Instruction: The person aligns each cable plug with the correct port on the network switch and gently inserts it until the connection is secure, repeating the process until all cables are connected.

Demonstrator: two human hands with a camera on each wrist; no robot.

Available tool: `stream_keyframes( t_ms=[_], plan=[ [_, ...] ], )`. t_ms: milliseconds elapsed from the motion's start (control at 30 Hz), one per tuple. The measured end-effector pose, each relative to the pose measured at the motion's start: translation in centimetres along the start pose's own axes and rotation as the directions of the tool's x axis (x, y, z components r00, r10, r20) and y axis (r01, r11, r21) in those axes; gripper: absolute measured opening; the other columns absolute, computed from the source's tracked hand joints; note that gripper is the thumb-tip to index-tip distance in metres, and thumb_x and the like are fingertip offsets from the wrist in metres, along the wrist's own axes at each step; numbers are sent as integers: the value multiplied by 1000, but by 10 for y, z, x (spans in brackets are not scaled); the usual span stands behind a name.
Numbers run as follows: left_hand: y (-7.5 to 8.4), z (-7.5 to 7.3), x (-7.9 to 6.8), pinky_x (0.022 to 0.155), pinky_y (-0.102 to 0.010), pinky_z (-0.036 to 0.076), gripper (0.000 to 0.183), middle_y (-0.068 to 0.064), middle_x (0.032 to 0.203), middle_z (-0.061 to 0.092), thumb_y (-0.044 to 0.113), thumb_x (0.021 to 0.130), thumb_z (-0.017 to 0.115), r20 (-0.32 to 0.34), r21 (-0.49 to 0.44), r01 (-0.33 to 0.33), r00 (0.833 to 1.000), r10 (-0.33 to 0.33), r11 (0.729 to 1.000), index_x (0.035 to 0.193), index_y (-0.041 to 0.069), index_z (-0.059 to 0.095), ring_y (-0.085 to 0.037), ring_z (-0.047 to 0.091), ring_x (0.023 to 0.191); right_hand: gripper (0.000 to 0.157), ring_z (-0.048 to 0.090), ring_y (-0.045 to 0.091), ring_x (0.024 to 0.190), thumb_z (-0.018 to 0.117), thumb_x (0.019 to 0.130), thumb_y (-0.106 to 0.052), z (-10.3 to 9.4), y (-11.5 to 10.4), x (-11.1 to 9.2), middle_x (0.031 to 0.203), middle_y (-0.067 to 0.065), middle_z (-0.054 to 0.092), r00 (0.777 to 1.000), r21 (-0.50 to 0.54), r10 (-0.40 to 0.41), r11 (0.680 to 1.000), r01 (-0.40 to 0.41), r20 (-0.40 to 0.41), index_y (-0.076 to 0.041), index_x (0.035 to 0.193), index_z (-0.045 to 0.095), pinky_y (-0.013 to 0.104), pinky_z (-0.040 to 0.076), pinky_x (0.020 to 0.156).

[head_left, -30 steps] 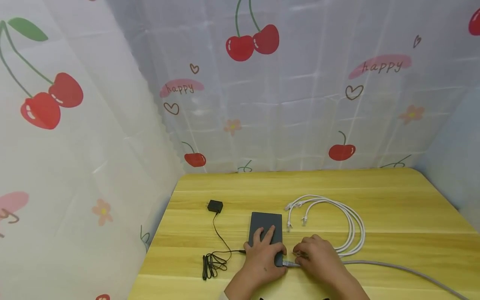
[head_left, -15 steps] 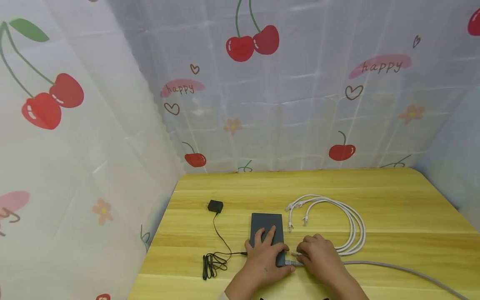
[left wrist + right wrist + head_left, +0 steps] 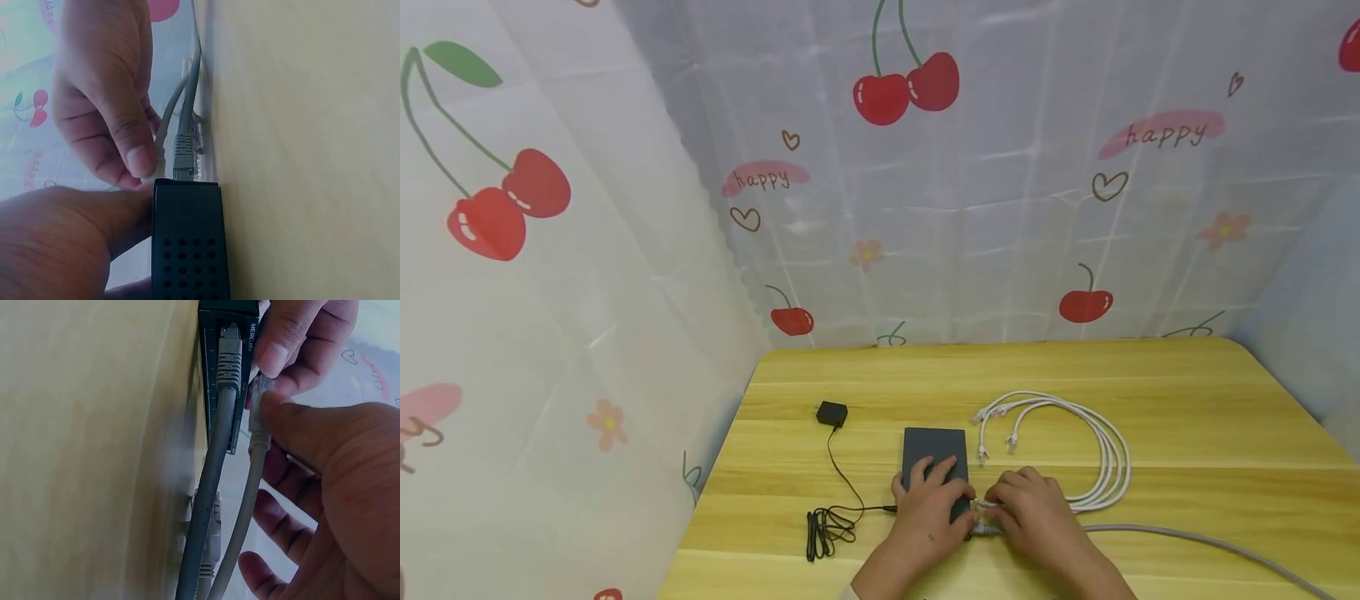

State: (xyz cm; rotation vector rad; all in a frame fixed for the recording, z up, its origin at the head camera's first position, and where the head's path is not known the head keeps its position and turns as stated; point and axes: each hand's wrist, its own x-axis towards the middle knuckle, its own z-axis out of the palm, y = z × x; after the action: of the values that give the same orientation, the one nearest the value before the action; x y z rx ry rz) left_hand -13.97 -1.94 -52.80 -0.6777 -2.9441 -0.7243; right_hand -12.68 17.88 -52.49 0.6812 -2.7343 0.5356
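A dark, flat network switch (image 3: 934,446) lies on the wooden table, MERCURY lettered on its port side in the right wrist view. My left hand (image 3: 928,510) grips it, fingers spread over its top and thumb at the near right corner. A grey network cable's plug (image 3: 229,365) sits in one of its ports. Between thumb and index finger, my right hand (image 3: 1037,512) pinches the plug of a white network cable (image 3: 258,425). That plug's tip is right at the port side, beside the grey one, partly hidden by left fingertips (image 3: 275,359).
Left of the switch lies a black power adapter (image 3: 832,414) with a bundled cord (image 3: 827,531), its end at the switch's left side. White cables (image 3: 1123,467) curve behind my right hand. The grey cable (image 3: 1217,546) trails off right. A cherry-print sheet (image 3: 970,208) stands behind the table (image 3: 820,375).
My right hand has moved slightly left, bringing the white cable's plug up to the switch. The left thumb has drawn back from the grey plug. The switch has shifted a little right.
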Motion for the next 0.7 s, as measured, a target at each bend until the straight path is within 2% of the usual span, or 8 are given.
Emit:
stream_keyframes(
  t_ms=[100,200,333,500,700],
  plan=[
    [-1,0,0,98,-75,24,6,2,148,50,43,91,71,-14,-14,0,1000,0,1000,94,40,67,-37,37,139,12,54,8,91,81,82,-29,0,0,0,91,-23,61,1000,27,-8,1000,7,5,-31,90,73,41,44,74],
    [-1,1,1,99,-75,24,7,3,148,51,43,91,70,-20,-16,6,1000,-7,1000,88,40,64,-36,38,139,13,52,7,91,82,81,-31,1,0,0,91,-24,61,1000,50,-19,999,19,0,-32,90,73,38,42,74],
    [-1,2,1,100,-74,24,10,5,148,50,43,93,67,-17,-17,21,1000,-21,1000,85,39,63,-35,37,139,23,53,8,91,86,76,-33,1,0,-1,93,-21,64,999,61,-30,998,32,-28,-29,95,74,38,42,73],
    [0,1,1,101,-75,21,12,4,149,49,42,96,63,-2,-55,39,999,-39,998,86,37,62,-36,35,141,31,54,7,86,90,69,-24,3,3,-1,88,-17,68,991,77,-53,995,63,-126,-23,96,75,34,44,70],
    [1,0,1,101,-76,19,13,2,149,49,41,98,61,2,-80,42,999,-42,996,86,34,63,-38,34,141,29,53,4,81,91,66,-21,7,5,2,87,-19,67,967,82,-119,987,140,-223,-26,88,73,29,45,67]
  ],
)
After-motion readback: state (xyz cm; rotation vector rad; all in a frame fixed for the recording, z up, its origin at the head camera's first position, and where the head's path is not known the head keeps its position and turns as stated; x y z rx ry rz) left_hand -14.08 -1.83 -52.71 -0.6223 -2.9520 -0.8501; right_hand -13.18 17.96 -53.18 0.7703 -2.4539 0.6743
